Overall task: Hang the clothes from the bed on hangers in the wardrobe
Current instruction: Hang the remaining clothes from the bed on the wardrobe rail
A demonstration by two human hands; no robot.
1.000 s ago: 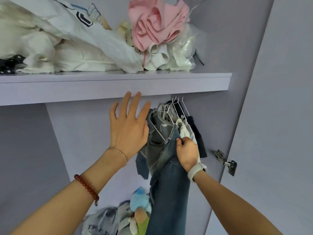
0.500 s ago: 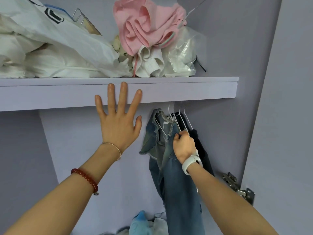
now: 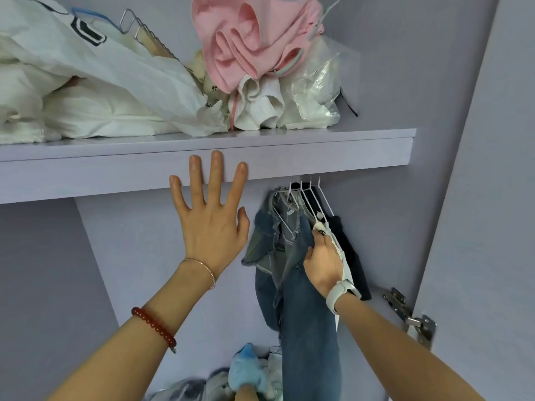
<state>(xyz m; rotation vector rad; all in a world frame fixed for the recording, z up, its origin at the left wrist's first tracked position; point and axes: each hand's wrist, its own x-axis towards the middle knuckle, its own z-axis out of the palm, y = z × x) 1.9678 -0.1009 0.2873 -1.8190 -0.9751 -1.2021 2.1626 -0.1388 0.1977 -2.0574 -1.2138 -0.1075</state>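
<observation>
- Two hands up: right hand (image 3: pixel 322 263) grips jeans (image 3: pixel 307 314) hanging lengthwise straight down on white hangers (image 3: pixel 311 198) directly above it.
- Left hand (image 3: pixel 212 227) spread flat, empty, just left of jeans, fingertips over shelf (image 3: pixel 318 157) edge.

I face pale lilac panels: a shelf (image 3: pixel 289 157) crosses above, piled with a pink garment (image 3: pixel 249 39), white bags (image 3: pixel 115 82) and clear plastic (image 3: pixel 315 91). On my right, the door (image 3: pixel 492 198) stands open on a metal hinge (image 3: pixel 417 319). Light is even and soft.
</observation>
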